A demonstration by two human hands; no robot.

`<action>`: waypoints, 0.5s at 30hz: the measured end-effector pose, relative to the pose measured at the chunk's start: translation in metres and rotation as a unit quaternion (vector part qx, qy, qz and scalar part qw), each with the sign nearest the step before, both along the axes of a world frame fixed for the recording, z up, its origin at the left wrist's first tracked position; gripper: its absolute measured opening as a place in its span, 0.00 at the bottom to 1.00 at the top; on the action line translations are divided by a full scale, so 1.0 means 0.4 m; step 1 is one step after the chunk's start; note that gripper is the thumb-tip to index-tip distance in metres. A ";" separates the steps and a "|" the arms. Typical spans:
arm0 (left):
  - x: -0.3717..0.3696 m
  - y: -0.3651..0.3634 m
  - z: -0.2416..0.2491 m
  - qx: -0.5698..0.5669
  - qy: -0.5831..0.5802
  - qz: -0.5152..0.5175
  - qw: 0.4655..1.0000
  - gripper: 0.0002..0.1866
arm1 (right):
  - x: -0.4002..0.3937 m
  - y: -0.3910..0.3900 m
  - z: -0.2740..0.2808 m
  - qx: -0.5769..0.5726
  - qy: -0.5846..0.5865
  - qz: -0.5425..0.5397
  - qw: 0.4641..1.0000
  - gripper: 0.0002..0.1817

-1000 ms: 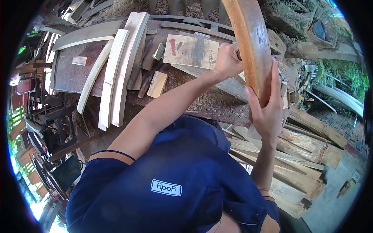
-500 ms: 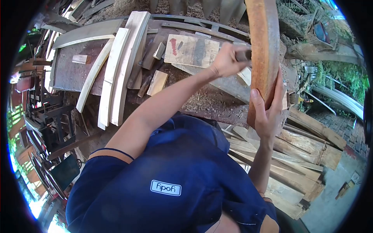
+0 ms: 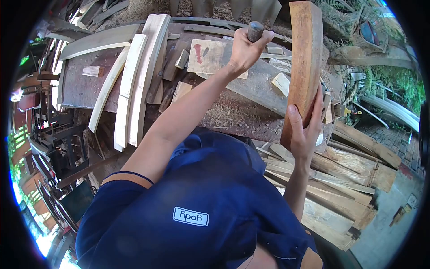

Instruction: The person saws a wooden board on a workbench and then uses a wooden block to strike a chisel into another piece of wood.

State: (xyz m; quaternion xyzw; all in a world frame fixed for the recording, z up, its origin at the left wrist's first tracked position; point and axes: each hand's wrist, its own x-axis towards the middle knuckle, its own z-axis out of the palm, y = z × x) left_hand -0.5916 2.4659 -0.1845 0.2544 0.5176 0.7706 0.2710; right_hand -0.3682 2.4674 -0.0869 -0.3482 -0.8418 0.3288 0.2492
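My left hand (image 3: 245, 50) is closed around a dark, round-ended cylindrical tool (image 3: 255, 31), raised over the far side of the workbench (image 3: 80, 85). A gap separates it from the board on its right. My right hand (image 3: 307, 127) grips the lower part of that thick, slightly curved brown board (image 3: 305, 58), thumb on the near face and fingers around the right edge. The board stands up from the hand, its upper end near the top of the view. Beneath my left hand lies a pale flat board with a red mark (image 3: 206, 56).
Long pale wood strips (image 3: 148, 80) lie across the bench's left part, with small blocks (image 3: 181, 92) beside them. Shavings (image 3: 224, 114) cover the near bench surface. Stacked planks (image 3: 340, 179) lie at the lower right, and dark chair-like frames (image 3: 58, 148) stand at the left.
My left hand has moved left and up, away from the brown board, with the tool. The board has turned slightly and its top end now shows. My right hand still holds it.
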 end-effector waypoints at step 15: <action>0.154 0.020 -0.003 -0.042 0.268 0.013 0.962 0.09 | -0.033 0.016 0.100 0.004 -0.076 0.072 0.995 0.43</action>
